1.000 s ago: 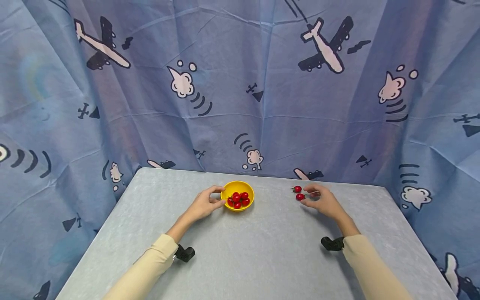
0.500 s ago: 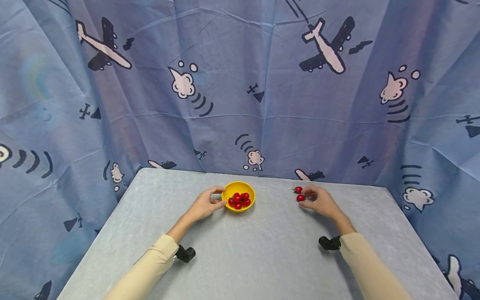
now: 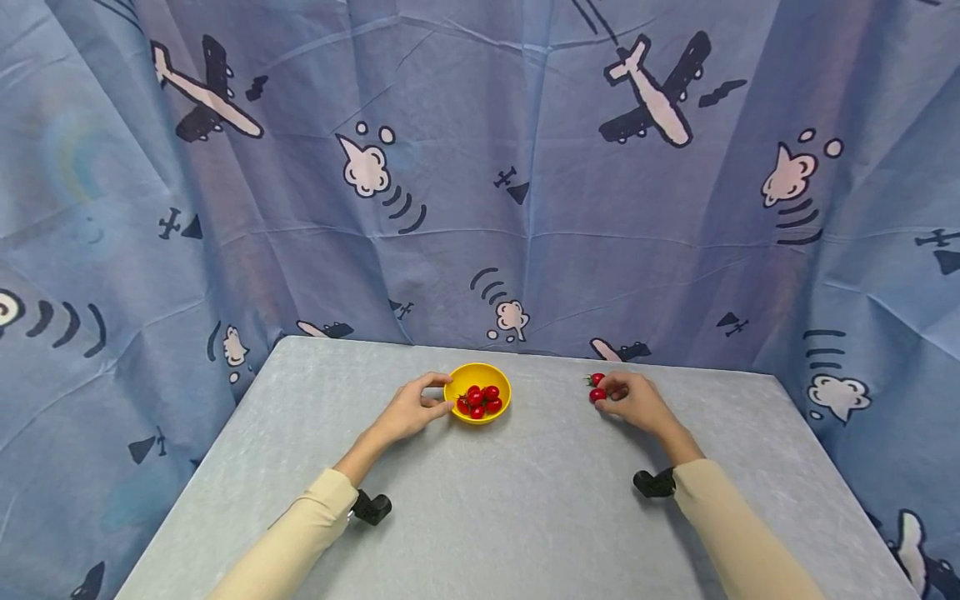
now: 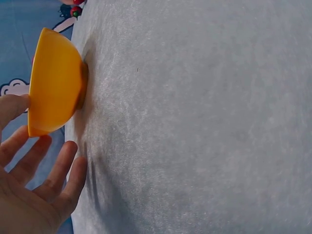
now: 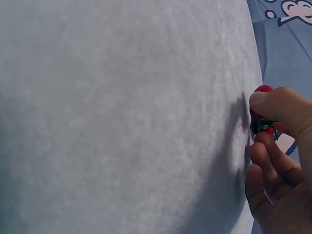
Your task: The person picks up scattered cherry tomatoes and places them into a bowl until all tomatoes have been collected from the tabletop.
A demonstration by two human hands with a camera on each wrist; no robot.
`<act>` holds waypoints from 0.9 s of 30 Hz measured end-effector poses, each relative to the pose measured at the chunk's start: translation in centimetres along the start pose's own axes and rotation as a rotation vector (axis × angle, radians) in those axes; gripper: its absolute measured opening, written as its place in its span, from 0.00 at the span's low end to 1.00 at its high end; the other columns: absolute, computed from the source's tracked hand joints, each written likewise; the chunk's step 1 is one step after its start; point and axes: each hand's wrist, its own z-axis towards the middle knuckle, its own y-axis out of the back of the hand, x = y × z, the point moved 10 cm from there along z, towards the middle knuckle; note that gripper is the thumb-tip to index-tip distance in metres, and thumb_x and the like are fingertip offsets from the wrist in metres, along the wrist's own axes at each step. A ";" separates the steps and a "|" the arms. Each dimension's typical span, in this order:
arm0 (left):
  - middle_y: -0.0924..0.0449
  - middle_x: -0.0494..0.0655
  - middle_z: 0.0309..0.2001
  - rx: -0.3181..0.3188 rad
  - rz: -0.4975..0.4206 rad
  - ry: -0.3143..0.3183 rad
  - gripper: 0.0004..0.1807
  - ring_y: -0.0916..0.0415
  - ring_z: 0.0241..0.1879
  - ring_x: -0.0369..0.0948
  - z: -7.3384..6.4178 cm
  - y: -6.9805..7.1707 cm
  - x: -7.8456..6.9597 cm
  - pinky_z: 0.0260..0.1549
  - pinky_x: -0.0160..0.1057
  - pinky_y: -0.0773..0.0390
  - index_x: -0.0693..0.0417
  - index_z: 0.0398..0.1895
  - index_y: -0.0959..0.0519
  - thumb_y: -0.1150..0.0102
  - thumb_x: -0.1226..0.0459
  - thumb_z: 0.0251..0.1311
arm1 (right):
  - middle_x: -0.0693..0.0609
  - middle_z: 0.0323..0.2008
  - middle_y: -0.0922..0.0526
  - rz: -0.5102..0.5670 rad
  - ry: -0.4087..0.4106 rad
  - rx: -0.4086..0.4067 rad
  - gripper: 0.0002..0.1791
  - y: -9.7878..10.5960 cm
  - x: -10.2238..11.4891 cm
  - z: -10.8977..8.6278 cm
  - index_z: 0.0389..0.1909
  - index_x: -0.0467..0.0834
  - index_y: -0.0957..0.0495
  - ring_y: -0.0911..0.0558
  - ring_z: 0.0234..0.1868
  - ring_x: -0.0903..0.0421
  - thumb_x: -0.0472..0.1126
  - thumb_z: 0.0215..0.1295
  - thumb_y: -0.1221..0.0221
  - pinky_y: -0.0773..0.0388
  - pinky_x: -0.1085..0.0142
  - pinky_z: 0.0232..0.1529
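A yellow bowl (image 3: 477,369) with several cherry tomatoes (image 3: 475,398) in it stands toward the table's far edge. Left of it, my left hand (image 3: 405,410) touches the rim with thumb and forefinger spread apart. The other fingers are loosely spread below the bowl (image 4: 54,85) in the left wrist view. My right hand (image 3: 643,407) pinches a cherry tomato (image 3: 597,396) between thumb and fingers, low at the table. Just beyond lies another tomato (image 3: 597,379). Some red shows beneath the fingers. In the right wrist view the thumb covers part of a tomato (image 5: 263,88), and green leaves show below it.
The pale grey table (image 3: 525,508) reaches back to a blue curtain (image 3: 450,208) printed with planes and clouds. A black wrist camera (image 3: 654,483) sits at the right cuff, and another black camera (image 3: 372,507) at the left.
My right hand has moved slightly left and closed its thumb and fingers on the nearer tomato, which has shifted a little left. My left hand and the bowl keep their places.
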 end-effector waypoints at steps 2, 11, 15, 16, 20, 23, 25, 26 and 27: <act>0.23 0.59 0.61 0.001 0.000 0.001 0.23 0.16 0.46 0.52 0.0 0.0 0.0 0.46 0.45 0.17 0.60 0.63 0.24 0.33 0.67 0.66 | 0.47 0.35 0.17 0.008 -0.012 -0.001 0.13 0.1 0.0 0.0 0.41 0.36 0.16 0.21 0.36 0.50 0.33 0.56 0.26 0.24 0.60 0.35; 0.23 0.60 0.60 -0.003 -0.002 -0.004 0.23 0.15 0.45 0.51 0.0 0.0 0.0 0.41 0.43 0.17 0.59 0.63 0.24 0.32 0.68 0.65 | 0.44 0.39 0.15 0.056 0.013 -0.020 0.13 0.9 1.2 -0.1 0.44 0.34 0.16 0.18 0.38 0.50 0.31 0.58 0.28 0.22 0.64 0.35; 0.24 0.59 0.61 0.002 0.001 0.009 0.24 0.16 0.46 0.50 0.0 0.0 0.2 0.43 0.43 0.17 0.59 0.64 0.24 0.32 0.67 0.65 | 0.46 0.39 0.14 0.075 0.040 -0.027 0.13 1.0 2.1 0.0 0.44 0.36 0.15 0.18 0.37 0.50 0.31 0.58 0.28 0.22 0.64 0.37; 0.24 0.59 0.61 0.003 0.001 0.011 0.24 0.16 0.46 0.50 0.0 0.0 0.2 0.43 0.43 0.17 0.59 0.64 0.24 0.32 0.68 0.65 | 0.46 0.39 0.14 0.076 0.044 -0.028 0.12 0.9 2.4 0.1 0.43 0.36 0.15 0.18 0.37 0.50 0.31 0.58 0.28 0.21 0.64 0.37; 0.24 0.59 0.62 0.005 0.002 0.018 0.24 0.16 0.46 0.50 0.1 0.0 0.3 0.44 0.44 0.17 0.58 0.64 0.24 0.33 0.67 0.66 | 0.45 0.39 0.15 0.083 0.062 -0.021 0.12 0.7 3.2 0.3 0.43 0.36 0.15 0.18 0.37 0.49 0.32 0.59 0.27 0.21 0.65 0.37; 0.24 0.58 0.62 0.004 0.003 0.027 0.24 0.16 0.46 0.51 0.1 0.0 0.4 0.43 0.43 0.17 0.57 0.64 0.24 0.33 0.67 0.66 | 0.45 0.39 0.15 0.109 0.067 -0.011 0.12 0.4 3.7 0.4 0.43 0.35 0.15 0.18 0.38 0.49 0.32 0.59 0.27 0.21 0.66 0.37; 0.24 0.58 0.62 0.006 0.002 0.030 0.24 0.16 0.47 0.51 0.1 -0.1 0.4 0.43 0.43 0.17 0.57 0.64 0.24 0.32 0.67 0.66 | 0.45 0.38 0.15 0.118 0.077 -0.010 0.12 0.2 4.0 0.4 0.43 0.35 0.16 0.18 0.37 0.49 0.32 0.59 0.27 0.22 0.66 0.36; 0.24 0.58 0.62 0.006 0.002 0.030 0.24 0.16 0.47 0.51 0.1 -0.1 0.4 0.43 0.43 0.17 0.57 0.64 0.24 0.32 0.67 0.66 | 0.45 0.38 0.15 0.124 0.088 -0.007 0.12 0.1 4.3 0.5 0.43 0.34 0.16 0.18 0.37 0.49 0.32 0.59 0.27 0.22 0.66 0.36; 0.24 0.58 0.62 0.007 0.003 0.029 0.24 0.16 0.47 0.51 0.0 -0.1 0.4 0.43 0.43 0.17 0.57 0.64 0.24 0.33 0.67 0.66 | 0.45 0.37 0.15 0.126 0.095 -0.005 0.12 -0.1 4.5 0.5 0.43 0.34 0.16 0.18 0.37 0.49 0.32 0.59 0.28 0.22 0.65 0.36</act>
